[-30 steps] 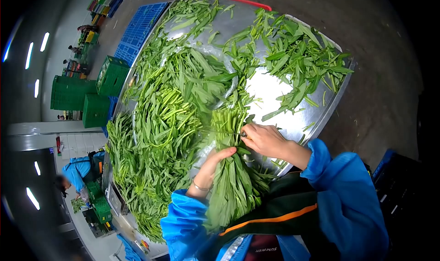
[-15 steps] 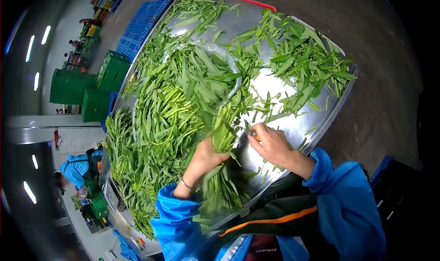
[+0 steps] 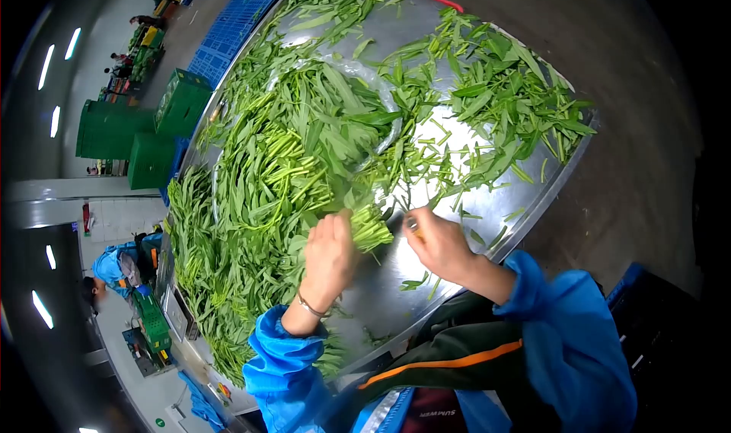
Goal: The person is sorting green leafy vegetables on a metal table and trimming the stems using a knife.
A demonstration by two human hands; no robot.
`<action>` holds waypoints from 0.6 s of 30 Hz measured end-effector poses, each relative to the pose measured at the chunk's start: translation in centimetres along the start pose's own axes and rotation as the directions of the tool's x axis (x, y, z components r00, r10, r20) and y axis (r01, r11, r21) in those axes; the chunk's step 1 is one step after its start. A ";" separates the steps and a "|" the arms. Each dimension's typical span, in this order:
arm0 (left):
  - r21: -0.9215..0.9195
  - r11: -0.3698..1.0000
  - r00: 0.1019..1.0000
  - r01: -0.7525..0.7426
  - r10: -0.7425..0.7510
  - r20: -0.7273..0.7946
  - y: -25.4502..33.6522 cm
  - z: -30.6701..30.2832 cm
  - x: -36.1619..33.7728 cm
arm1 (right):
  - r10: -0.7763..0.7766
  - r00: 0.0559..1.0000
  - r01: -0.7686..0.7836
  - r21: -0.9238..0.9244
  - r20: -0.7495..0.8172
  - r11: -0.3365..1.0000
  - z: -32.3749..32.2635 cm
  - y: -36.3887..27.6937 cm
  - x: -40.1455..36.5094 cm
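My left hand [image 3: 329,258], with a bracelet at the wrist, is closed around a bunch of water spinach [image 3: 371,227]. The pale cut stem ends point right, toward my other hand. My right hand [image 3: 443,244] is wrapped around a small knife [image 3: 414,226] with an orange-brown handle; its blade is hard to make out. A small gap lies between the knife hand and the stem ends. Left of the bunch spreads a big heap of water spinach [image 3: 266,182], partly on clear plastic [image 3: 387,98]. Short cut stem pieces [image 3: 442,140] lie scattered on the metal table [image 3: 457,205].
Another pile of greens [image 3: 510,98] lies at the table's far right corner. Green crates [image 3: 183,102] and a blue pallet [image 3: 236,33] stand beyond the left edge. A person in blue [image 3: 114,265] works at the far left near a green basket [image 3: 156,323].
My left hand has turned and moved up, swinging the bunch so its stems point right instead of upward. My right hand has shifted slightly, still holding the knife.
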State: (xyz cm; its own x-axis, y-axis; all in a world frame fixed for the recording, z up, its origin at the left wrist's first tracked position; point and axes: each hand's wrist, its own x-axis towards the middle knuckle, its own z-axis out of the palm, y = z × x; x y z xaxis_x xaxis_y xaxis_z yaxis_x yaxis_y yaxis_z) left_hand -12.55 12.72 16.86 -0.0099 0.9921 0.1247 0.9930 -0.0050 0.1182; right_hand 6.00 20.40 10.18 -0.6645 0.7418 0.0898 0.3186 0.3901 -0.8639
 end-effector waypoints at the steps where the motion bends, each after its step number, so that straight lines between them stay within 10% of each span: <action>1: 0.017 1.000 1.000 0.003 -0.003 -0.014 -0.3 -0.2 -0.1 | -0.044 0.998 0.048 -0.067 0.054 0.997 0.5 0.6 0.2; 2: 0.039 0.999 0.998 0.016 -0.014 -0.055 -0.9 -0.5 -0.2 | 0.289 0.903 -0.206 -0.269 0.318 0.941 1.4 3.1 0.1; 5: -0.054 0.997 0.963 0.046 -0.059 -0.264 -3.1 -2.8 -0.8 | 0.613 0.735 -0.546 -0.284 0.289 0.788 -0.5 8.2 0.4; 7: -0.184 0.915 0.915 0.360 -0.385 -0.125 -6.5 -3.3 -2.2 | -0.014 0.996 -0.013 -0.286 -0.092 0.958 2.6 13.8 -0.6; 8: -0.535 0.660 0.806 0.528 -0.588 0.072 -7.1 -3.8 -1.8 | -0.038 0.997 0.026 -0.168 -0.070 0.985 0.3 10.9 0.9; 9: -0.336 0.536 0.545 0.774 -0.835 -0.076 -11.5 -0.8 -4.8 | 0.293 0.928 -0.308 0.032 0.231 0.951 -2.0 8.2 2.9; 13: -0.597 0.660 0.823 0.456 -0.569 -0.001 -4.8 4.4 1.5 | -0.300 0.921 0.123 0.547 0.247 0.828 -5.2 1.3 6.7; 18: -0.692 0.691 0.971 0.210 -0.229 0.067 5.2 6.2 6.8 | -0.114 0.830 0.049 0.132 0.547 0.990 -7.5 -3.4 3.7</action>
State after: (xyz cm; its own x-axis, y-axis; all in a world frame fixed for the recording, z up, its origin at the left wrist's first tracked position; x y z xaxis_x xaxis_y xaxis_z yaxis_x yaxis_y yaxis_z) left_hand -6.67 20.18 12.22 -0.2287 0.9731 0.0279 0.6023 0.1189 0.7894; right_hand 7.58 25.88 17.22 -0.9572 0.2726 -0.0976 0.1933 0.3507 -0.9163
